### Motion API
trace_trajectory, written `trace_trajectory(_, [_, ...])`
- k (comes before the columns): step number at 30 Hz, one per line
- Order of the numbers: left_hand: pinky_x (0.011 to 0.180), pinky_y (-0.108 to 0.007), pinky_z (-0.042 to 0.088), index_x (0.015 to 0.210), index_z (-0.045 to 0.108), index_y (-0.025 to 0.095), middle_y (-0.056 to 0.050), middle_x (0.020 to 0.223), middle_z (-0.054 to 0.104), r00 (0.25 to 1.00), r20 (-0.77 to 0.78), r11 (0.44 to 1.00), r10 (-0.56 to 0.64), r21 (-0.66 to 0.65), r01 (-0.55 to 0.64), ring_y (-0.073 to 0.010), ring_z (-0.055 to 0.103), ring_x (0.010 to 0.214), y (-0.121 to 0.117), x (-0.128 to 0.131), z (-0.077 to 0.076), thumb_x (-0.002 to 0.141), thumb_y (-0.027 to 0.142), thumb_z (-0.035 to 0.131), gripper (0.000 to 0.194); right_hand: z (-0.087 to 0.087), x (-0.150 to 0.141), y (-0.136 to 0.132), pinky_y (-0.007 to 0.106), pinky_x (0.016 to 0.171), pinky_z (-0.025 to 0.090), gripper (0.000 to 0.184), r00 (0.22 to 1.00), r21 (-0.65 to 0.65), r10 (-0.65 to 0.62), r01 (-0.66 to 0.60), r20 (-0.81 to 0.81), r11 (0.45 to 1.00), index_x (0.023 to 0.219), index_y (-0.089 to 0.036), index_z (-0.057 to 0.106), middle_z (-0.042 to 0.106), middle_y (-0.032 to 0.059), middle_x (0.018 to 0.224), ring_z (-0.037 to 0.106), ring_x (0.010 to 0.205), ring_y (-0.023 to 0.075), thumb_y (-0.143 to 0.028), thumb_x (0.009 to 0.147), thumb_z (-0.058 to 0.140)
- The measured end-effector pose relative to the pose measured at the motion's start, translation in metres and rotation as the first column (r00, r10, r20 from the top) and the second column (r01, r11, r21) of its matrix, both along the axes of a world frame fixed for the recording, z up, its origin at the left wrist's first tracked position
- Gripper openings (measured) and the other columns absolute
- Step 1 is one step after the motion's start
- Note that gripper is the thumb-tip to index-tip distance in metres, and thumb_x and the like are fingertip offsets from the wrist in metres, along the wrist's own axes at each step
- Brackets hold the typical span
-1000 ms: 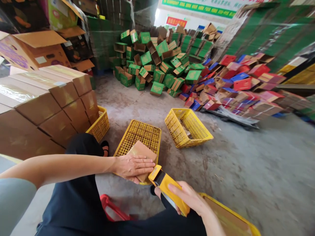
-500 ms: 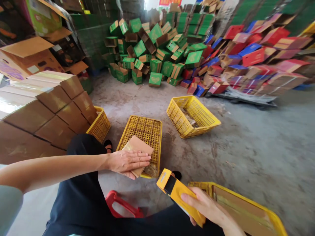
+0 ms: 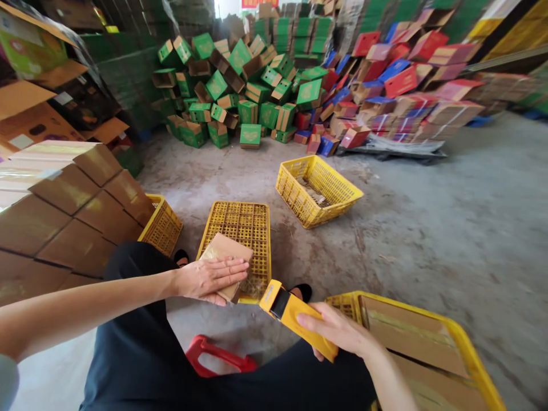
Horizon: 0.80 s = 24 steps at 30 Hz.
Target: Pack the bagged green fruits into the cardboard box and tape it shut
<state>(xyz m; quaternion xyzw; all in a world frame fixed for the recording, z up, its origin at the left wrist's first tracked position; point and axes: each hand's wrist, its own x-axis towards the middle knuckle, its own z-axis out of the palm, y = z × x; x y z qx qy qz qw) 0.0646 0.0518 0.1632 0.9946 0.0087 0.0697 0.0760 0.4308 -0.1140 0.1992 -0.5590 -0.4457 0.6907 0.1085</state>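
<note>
My left hand (image 3: 214,278) lies flat, fingers stretched out, over a small brown cardboard box (image 3: 226,246). That box rests at an angle on an upturned yellow plastic crate (image 3: 242,214) whose grid base faces up. In my right hand (image 3: 338,328) is a long yellow hand-held tool (image 3: 299,321) with a black band near its front end; its exact kind does not show. The tool's front end points toward the near right corner of the crate, beside the box. My right thumb lies along its top, and the other fingers are mostly hidden beneath.
Stacked brown cartons (image 3: 64,211) stand left, by another yellow crate (image 3: 165,225). A yellow basket (image 3: 319,197) sits ahead. At lower right, a yellow crate (image 3: 464,337) holds cartons. A red plastic frame (image 3: 218,357) lies between my legs. Green boxes (image 3: 250,136) and red-blue boxes (image 3: 400,83) pile up behind.
The view has turned slightly right, so the surroundings appear farther left. My left hand stays flat on the box, and my right hand keeps the yellow tool at about the same distance.
</note>
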Motion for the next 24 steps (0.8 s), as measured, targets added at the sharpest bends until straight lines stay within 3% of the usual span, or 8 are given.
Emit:
trace_trajectory(6, [0.129, -0.045, 0.028, 0.168, 0.004, 0.011, -0.023, 0.167, 0.03, 1.0, 0.022, 1.0, 0.001, -0.002, -0.001, -0.0315, 0.028, 0.157, 0.0, 0.0, -0.001, 0.104, 0.061, 0.046, 0.092, -0.002, -0.008, 0.009, 0.025, 0.048, 0.048, 0.064, 0.999, -0.005, -0.028, 0.028, 0.022, 1.0, 0.103, -0.021, 0.058, 0.069, -0.0011, 0.063, 0.069, 0.051, 0.0186, -0.08, 0.08, 0.064])
trace_trajectory(16, [0.13, -0.046, 0.026, 0.168, 0.006, 0.009, -0.022, 0.168, 0.029, 0.999, 0.033, 1.0, 0.008, -0.024, -0.007, -0.0311, 0.025, 0.158, -0.003, 0.002, -0.005, 0.105, 0.06, 0.046, 0.091, -0.015, -0.025, 0.034, 0.024, 0.044, 0.051, 0.056, 0.992, -0.028, 0.021, -0.018, 0.124, 0.999, 0.094, -0.021, 0.059, 0.068, 0.0001, 0.053, 0.068, 0.047, 0.0196, -0.076, 0.084, 0.063])
trace_trajectory(24, [0.131, -0.044, 0.024, 0.167, 0.014, 0.008, -0.021, 0.169, 0.027, 0.999, 0.032, 0.999, 0.014, -0.039, -0.013, -0.0298, 0.023, 0.159, -0.004, 0.005, -0.003, 0.105, 0.058, 0.048, 0.087, 0.003, -0.057, 0.067, 0.035, 0.051, 0.06, 0.053, 0.96, -0.046, 0.12, -0.112, 0.253, 0.993, 0.073, -0.023, 0.061, 0.07, 0.0076, 0.057, 0.066, 0.046, 0.0199, -0.072, 0.091, 0.052])
